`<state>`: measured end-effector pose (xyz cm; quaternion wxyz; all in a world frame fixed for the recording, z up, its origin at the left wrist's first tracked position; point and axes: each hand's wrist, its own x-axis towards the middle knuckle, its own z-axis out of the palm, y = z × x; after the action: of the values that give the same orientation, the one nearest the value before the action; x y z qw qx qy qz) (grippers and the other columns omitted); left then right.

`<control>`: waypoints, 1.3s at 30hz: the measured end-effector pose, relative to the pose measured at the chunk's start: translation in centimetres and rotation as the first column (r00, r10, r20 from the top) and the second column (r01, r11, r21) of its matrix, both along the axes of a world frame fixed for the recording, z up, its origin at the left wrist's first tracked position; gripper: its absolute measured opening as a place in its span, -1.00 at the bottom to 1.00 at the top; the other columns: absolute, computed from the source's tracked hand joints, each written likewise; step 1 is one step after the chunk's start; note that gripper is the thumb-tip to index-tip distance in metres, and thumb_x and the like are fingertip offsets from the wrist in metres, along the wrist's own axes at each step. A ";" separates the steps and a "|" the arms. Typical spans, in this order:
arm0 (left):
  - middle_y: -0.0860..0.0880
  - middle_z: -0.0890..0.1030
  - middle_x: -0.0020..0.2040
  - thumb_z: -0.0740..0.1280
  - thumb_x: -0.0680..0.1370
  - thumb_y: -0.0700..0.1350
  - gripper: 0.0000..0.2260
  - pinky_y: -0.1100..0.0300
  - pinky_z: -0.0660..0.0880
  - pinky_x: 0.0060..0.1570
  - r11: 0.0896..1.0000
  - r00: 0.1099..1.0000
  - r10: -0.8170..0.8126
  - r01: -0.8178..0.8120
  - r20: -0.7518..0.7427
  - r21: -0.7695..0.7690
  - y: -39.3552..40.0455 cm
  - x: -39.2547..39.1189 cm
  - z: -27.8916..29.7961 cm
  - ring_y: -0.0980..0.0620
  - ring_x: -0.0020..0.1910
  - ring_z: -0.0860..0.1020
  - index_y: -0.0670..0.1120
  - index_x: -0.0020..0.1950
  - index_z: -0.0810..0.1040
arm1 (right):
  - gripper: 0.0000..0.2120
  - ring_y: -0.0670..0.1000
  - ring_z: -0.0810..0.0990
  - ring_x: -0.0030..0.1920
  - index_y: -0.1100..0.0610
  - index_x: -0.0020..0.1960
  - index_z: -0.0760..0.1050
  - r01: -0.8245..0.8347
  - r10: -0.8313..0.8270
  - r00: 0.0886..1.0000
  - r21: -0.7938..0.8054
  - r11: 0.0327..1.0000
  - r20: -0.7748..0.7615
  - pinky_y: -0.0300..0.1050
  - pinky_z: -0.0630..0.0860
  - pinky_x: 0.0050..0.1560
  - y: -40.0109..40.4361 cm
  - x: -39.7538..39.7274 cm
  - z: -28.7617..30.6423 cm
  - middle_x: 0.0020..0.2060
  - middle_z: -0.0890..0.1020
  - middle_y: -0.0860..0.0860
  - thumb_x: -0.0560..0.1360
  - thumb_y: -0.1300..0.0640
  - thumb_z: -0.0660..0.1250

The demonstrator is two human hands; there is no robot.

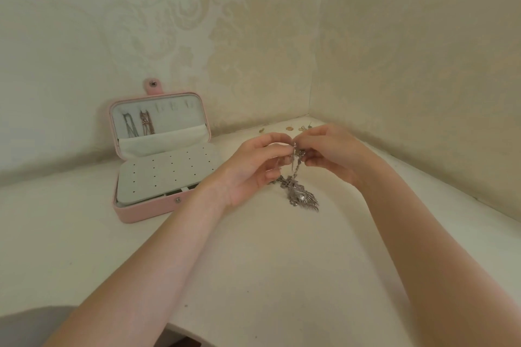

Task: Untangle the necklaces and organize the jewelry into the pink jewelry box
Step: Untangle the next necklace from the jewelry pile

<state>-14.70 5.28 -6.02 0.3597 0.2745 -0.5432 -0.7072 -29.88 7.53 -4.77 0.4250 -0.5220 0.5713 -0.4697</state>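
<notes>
Both hands met over the white tabletop [253, 262], a little to the right of the picture's middle. The left hand [253, 169] came in from seven o'clock, palm turned toward the camera, its fingers curled and pinching the chain of a silver necklace [296, 166] at the top. The right hand [332, 152] came in from five o'clock, and its fingertips [306, 153] pinched the same chain just beside the left hand's; the two pinches almost touched. Neither hand was spread wide, both being closed narrowly on the chain.

From that shared grip the chain hung straight toward six o'clock between the two palms, bunched and knotted partway down. Its leaf-shaped silver pendant [303, 198] lay on the tabletop below the hands, closer to the heel of the left hand than to the right wrist.

The pink jewelry box [146, 211] stood open at nine o'clock from the hands, well apart from them and near the wall. Its lid [159, 118] leaned upright, with two chains [138, 124] hanging inside it above a pocket. A pale perforated panel [166, 175] covered the base.

At twelve o'clock from the hands, near the corner of the patterned walls, a few small earrings [290, 129] lay on the tabletop, too small to make out further.
</notes>
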 end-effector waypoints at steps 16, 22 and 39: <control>0.00 0.45 -0.37 0.24 0.49 -0.30 -0.80 0.32 0.37 -0.48 0.989 0.971 0.147 -0.140 0.191 -0.051 -0.6 0.1 -0.4 0.11 -0.43 0.42 -0.13 -0.31 0.53 | -0.85 -0.08 0.43 -0.47 0.17 -0.13 0.49 -0.095 0.098 0.931 -0.026 0.995 0.353 -0.27 0.33 -0.43 0.2 -0.2 0.5 -0.38 0.46 0.03 0.49 0.38 0.22; -0.06 0.57 -0.30 0.18 0.49 -0.29 -0.85 0.33 0.46 -0.38 0.971 0.997 0.012 0.008 -0.082 0.239 -0.7 0.7 0.2 0.04 -0.29 0.56 -0.14 -0.24 0.47 | -0.86 -0.09 0.40 -0.45 0.16 -0.11 0.51 -0.167 0.165 0.932 -0.024 0.986 0.321 -0.26 0.32 -0.36 0.4 -0.4 0.4 -0.39 0.48 0.01 0.49 0.37 0.26; 0.06 0.44 -0.43 0.27 0.46 -0.10 -0.90 0.35 0.18 -0.55 0.970 1.000 0.013 -0.010 -0.010 0.243 -0.7 1.0 0.3 0.15 -0.49 0.39 -0.08 -0.24 0.46 | -0.82 -0.08 0.49 -0.43 0.16 -0.08 0.51 -0.158 0.144 0.905 0.000 0.987 0.399 -0.30 0.33 -0.44 0.2 -0.2 0.0 -0.36 0.52 0.03 0.47 0.40 0.26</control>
<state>-13.70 4.57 -5.71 0.3307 0.3155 -0.4490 -0.7678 -30.12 7.75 -4.76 0.5758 -0.4511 0.4384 -0.5223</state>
